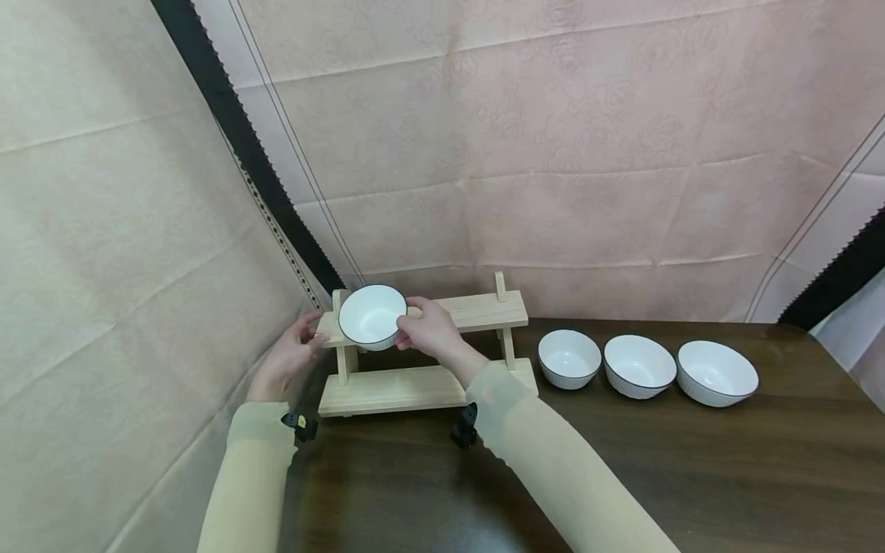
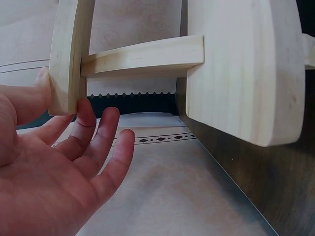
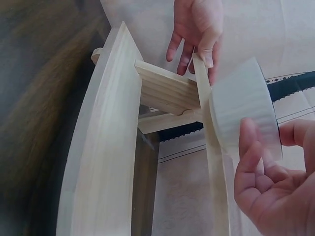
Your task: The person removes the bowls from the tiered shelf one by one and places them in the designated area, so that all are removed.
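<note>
A white bowl with a dark rim [image 1: 372, 316] is at the left end of the upper board of a two-tier wooden shelf [image 1: 394, 390]. My right hand [image 1: 434, 332] pinches the bowl's right side, thumb at the rim and fingers against the outer wall in the right wrist view. The bowl's base [image 3: 215, 115] is right at the upper board. My left hand [image 1: 286, 359] grips the left end of that board. In the left wrist view its thumb lies on one face of the upper board [image 2: 68, 59], with fingertips at the other and the remaining fingers spread.
Three more white bowls stand in a row to the right of the shelf: a near one [image 1: 570, 359], a middle one [image 1: 639, 366] and a far one [image 1: 717, 373]. The dark wooden table [image 1: 657, 468] carries everything. Pale cloth walls [image 1: 553, 153] rise behind and on the left.
</note>
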`<state>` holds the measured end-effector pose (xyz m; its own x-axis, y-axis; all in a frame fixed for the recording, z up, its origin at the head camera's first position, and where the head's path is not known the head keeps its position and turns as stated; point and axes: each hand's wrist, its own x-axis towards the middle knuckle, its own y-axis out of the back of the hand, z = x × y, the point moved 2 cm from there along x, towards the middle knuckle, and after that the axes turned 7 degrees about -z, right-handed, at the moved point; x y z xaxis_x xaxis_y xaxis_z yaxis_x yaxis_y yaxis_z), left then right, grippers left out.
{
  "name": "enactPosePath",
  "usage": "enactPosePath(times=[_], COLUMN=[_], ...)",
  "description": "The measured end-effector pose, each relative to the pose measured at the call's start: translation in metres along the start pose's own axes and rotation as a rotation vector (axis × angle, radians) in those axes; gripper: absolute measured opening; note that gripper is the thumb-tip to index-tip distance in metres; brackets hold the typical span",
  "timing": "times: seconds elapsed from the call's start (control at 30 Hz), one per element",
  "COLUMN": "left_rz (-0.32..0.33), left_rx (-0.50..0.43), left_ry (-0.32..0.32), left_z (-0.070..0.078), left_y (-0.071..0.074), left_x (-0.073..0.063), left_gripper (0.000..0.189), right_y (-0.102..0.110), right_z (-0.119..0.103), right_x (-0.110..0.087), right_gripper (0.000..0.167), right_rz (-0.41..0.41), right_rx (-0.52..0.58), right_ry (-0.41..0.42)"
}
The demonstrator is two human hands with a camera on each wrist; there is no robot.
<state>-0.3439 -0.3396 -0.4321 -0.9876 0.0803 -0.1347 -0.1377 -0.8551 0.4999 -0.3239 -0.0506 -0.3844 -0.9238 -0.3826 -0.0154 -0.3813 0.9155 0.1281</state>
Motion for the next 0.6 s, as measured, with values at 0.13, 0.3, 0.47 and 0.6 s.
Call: enactPosePath(times=[0.13, 0.3, 0.47, 0.6], left_rz=[0.0, 0.004, 0.005, -0.011], left_rx=[0.007, 0.025, 0.026, 0.014], left_ry=[0.01, 0.011, 0.001, -0.006], left_z=[0.0, 0.0, 0.001, 0.001], left_y=[0.001, 0.003, 0.004, 0.002], left_x=[0.0, -0.002, -0.002, 0.0], left_gripper=[0.061, 0.061, 0.06, 0.06], right_y=[0.001, 0.002, 0.003, 0.009], right_z=[0.004, 0.009, 0.013, 0.025], right_x=[-0.002, -0.003, -0.006, -0.015], right_gripper=[0.055, 0.055, 0.056, 0.057], right_rz=[0.007, 0.015, 0.009, 0.02], right_rx=[0.0, 0.006, 0.035, 0.084], right_ry=[0.025, 0.049, 0.077, 0.058])
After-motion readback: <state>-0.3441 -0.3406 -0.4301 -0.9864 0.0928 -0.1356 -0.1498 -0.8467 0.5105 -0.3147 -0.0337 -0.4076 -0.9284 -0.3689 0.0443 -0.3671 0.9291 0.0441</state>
